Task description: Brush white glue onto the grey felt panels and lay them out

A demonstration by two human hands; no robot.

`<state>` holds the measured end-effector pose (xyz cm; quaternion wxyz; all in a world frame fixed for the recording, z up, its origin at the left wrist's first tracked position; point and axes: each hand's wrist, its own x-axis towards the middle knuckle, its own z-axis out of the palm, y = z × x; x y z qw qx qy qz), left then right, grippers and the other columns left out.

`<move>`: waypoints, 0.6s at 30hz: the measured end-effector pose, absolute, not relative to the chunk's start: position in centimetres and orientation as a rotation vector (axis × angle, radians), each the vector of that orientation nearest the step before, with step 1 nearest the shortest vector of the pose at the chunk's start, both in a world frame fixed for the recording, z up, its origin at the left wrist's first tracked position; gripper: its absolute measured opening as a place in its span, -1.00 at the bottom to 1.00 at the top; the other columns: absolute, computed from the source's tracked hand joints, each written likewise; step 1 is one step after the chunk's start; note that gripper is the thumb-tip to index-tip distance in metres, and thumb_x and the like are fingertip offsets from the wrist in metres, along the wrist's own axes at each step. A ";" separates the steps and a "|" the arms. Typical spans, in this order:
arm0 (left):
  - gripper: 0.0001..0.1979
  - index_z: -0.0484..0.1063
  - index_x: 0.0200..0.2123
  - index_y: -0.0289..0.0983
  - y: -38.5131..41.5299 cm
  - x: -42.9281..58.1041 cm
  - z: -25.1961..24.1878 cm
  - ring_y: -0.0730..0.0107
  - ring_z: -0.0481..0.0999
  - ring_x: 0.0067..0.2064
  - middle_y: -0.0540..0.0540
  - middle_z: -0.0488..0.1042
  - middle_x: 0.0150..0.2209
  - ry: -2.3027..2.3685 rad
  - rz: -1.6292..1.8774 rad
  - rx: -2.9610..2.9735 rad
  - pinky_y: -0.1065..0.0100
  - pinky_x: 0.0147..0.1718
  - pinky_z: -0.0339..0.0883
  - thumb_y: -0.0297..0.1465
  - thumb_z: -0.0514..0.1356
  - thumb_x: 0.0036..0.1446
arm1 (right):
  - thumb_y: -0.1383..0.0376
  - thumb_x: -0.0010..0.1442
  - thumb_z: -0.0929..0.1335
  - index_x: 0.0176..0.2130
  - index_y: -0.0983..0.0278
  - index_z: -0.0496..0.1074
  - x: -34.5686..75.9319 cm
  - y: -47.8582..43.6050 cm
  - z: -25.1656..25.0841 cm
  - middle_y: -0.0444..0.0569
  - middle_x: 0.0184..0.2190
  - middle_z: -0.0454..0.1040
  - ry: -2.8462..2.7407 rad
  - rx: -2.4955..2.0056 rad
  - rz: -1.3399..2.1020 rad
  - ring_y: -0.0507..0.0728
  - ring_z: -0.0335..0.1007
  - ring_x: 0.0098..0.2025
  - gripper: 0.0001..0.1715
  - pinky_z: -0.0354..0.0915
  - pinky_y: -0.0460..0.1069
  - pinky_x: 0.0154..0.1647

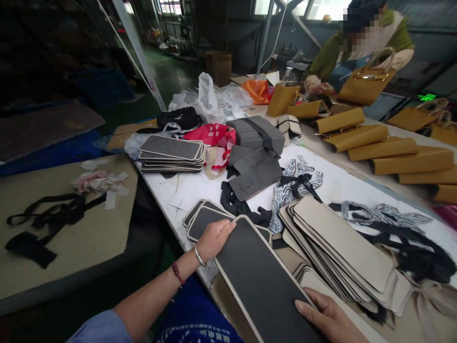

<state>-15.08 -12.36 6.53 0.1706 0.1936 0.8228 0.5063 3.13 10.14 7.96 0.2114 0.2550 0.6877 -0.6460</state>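
A long dark grey panel with a beige rim (264, 271) is tilted in front of me, held at both ends. My left hand (216, 240) grips its far left corner, thumb on top and fingers mostly hidden at the edge. On the near right edge, my right hand (326, 314) holds it with the thumb lying on the dark face. Similar dark panels (207, 221) lie just beyond my left hand. To the right is a fanned stack of beige panels (342, 243), dark between the layers.
Another stack of rimmed dark panels (171, 147) sits at the table's left edge. Behind are grey pieces (255, 171), patterned fabric strips (285, 190), and plastic bags (210, 100). Mustard-coloured bags (382, 143) line the far right, where a co-worker (357, 57) handles one. A side table (107, 238) holds black straps.
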 end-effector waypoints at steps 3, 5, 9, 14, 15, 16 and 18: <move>-0.59 0.17 -0.65 -0.24 -14.4 -17.4 3.9 0.47 0.18 -0.52 0.08 0.14 -0.64 2.323 1.508 0.405 0.43 -0.51 0.07 -0.11 -0.03 0.09 | -0.03 -0.13 0.41 -0.29 0.31 0.48 3.1 10.0 4.9 -0.04 -0.41 0.51 1.805 0.897 -1.900 0.18 0.43 -0.35 -0.48 0.32 -0.02 -0.32; -0.59 0.26 -0.61 -0.26 -15.4 -18.6 2.4 0.43 0.25 -0.50 0.05 0.24 -0.61 2.266 1.580 0.302 0.41 -0.49 0.13 -0.07 0.00 0.07 | 0.00 -0.16 0.44 -0.29 0.31 0.47 2.4 9.7 3.3 -0.02 -0.36 0.52 1.802 1.038 -1.966 0.20 0.43 -0.28 -0.49 0.33 -0.01 -0.26; -0.53 0.40 -0.45 -0.30 -17.0 -20.5 0.5 0.30 0.39 -0.40 -0.04 0.39 -0.54 2.073 1.734 0.110 0.37 -0.42 0.24 0.00 0.00 0.05 | 0.03 -0.22 0.48 -0.30 0.29 0.44 -0.2 8.2 1.7 -0.02 -0.41 0.52 1.686 1.334 -2.114 0.20 0.45 -0.34 -0.48 0.36 0.02 -0.28; -0.63 0.39 -0.50 -0.29 -18.9 -22.0 -0.1 0.36 0.37 -0.44 0.03 0.34 -0.59 2.107 1.710 0.094 0.41 -0.44 0.23 -0.06 0.16 -0.05 | 0.06 -0.19 0.47 -0.29 0.27 0.43 -3.5 6.3 1.4 -0.07 -0.47 0.51 1.696 1.476 -2.176 0.18 0.44 -0.43 -0.52 0.37 0.02 -0.39; -0.67 0.37 -0.53 -0.28 -19.1 -22.2 -0.1 0.39 0.35 -0.45 0.06 0.32 -0.60 2.119 1.697 0.089 0.42 -0.45 0.23 -0.10 0.20 -0.10 | 0.05 -0.19 0.47 -0.30 0.27 0.43 -4.0 6.1 1.3 -0.09 -0.48 0.51 1.723 1.508 -2.172 0.17 0.43 -0.44 -0.52 0.36 0.00 -0.41; -0.69 0.35 -0.56 -0.27 -19.4 -22.3 -0.1 0.40 0.34 -0.46 0.07 0.31 -0.62 2.121 1.695 0.076 0.43 -0.45 0.22 -0.13 0.24 -0.13 | 0.05 -0.19 0.47 -0.32 0.28 0.42 -4.4 6.0 1.2 -0.10 -0.50 0.50 1.739 1.536 -2.177 0.16 0.43 -0.44 -0.53 0.35 -0.01 -0.42; -0.70 0.33 -0.60 -0.26 -19.7 -22.4 -0.4 0.41 0.33 -0.45 0.08 0.30 -0.62 2.112 1.710 0.031 0.42 -0.43 0.22 -0.14 0.25 -0.16 | 0.04 -0.20 0.46 -0.33 0.28 0.41 -5.0 5.9 0.8 -0.11 -0.50 0.49 1.744 1.518 -2.239 0.15 0.42 -0.43 -0.53 0.34 -0.02 -0.41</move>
